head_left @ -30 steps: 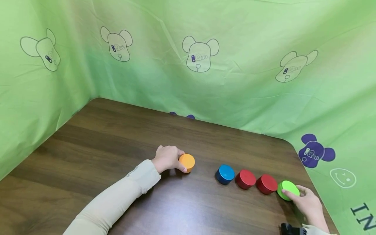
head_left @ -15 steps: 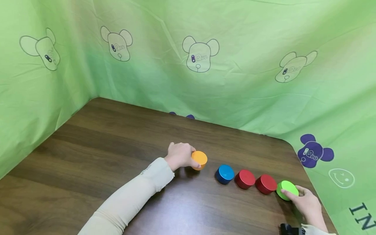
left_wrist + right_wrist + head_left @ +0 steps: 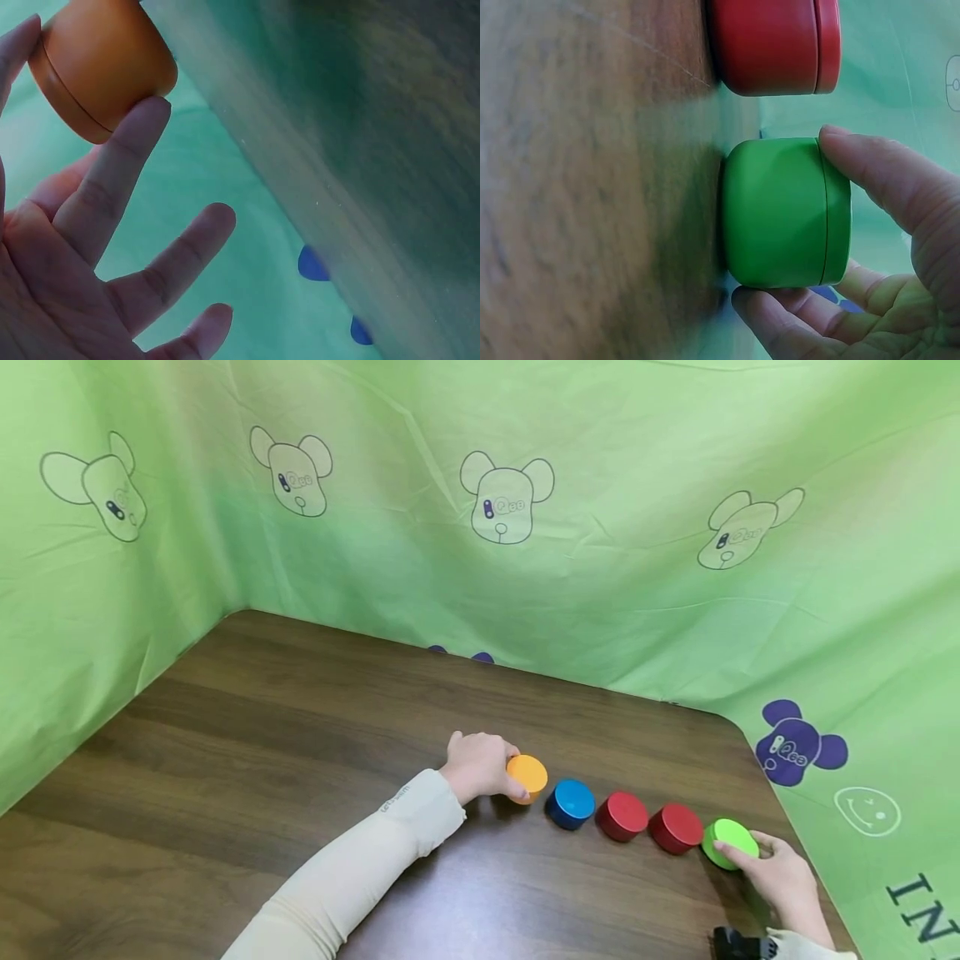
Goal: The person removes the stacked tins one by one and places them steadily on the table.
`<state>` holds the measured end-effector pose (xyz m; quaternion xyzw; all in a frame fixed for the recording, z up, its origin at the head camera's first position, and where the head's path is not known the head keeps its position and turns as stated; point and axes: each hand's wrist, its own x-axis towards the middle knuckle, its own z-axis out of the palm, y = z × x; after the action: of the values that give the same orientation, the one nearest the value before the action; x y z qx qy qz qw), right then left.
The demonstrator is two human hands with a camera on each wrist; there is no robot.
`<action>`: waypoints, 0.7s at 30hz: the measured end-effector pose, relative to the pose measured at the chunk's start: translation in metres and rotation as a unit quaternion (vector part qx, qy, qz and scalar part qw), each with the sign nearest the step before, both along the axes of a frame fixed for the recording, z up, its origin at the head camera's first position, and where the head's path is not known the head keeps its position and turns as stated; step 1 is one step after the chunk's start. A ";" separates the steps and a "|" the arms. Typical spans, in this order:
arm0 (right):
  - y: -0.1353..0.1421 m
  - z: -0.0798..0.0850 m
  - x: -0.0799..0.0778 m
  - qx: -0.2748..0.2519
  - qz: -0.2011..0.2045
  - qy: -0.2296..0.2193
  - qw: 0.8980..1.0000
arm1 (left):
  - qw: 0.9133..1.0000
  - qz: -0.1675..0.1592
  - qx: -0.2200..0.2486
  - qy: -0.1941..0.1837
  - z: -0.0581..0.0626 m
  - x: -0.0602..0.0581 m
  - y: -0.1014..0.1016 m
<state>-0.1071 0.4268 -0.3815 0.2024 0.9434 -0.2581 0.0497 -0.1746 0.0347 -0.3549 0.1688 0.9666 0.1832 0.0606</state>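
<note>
My left hand (image 3: 480,767) pinches a small round orange tin (image 3: 527,774) between thumb and fingers, just left of a blue tin (image 3: 571,804). Seen from the left wrist, the orange tin (image 3: 112,64) has a lid seam and a rounded bottom, with the other fingers spread away from it. Whether it touches the table is hard to tell. At the right end of the row, my right hand (image 3: 783,881) grips a lime-green tin (image 3: 731,842) standing on the table. In the right wrist view a gap separates this green tin (image 3: 780,214) from a red tin (image 3: 772,45).
Two red tins, one left (image 3: 622,816) and one right (image 3: 677,827), stand between the blue and green ones in a slanting row. A green printed curtain (image 3: 375,527) hangs around the brown wooden table (image 3: 262,710). The right hand is near the table's right edge.
The left hand has carried the orange tin rightward, from well left of the blue tin to close beside it. The right hand keeps hold of the green tin, and the row stays put.
</note>
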 end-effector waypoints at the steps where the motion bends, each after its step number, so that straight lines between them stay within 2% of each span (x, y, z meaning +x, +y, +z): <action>1: 0.000 0.000 0.000 0.000 0.001 0.001 1.000 | 1.000 -0.002 -0.006 0.000 -0.001 0.000 0.001; 8: 0.000 -0.001 0.000 -0.001 -0.002 0.011 1.000 | 1.000 -0.007 -0.021 -0.006 -0.004 0.001 0.005; 14: 0.001 0.000 0.002 0.006 0.015 0.008 1.000 | 1.000 -0.018 -0.024 -0.008 -0.008 0.001 0.009; 21: 0.000 0.001 0.003 0.004 0.018 0.015 1.000 | 0.999 -0.034 -0.039 0.007 -0.008 0.004 0.014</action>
<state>-0.1045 0.4268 -0.3803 0.1814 0.9485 -0.2566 0.0398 -0.1702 0.0488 -0.3630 0.2000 0.9672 0.1422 0.0664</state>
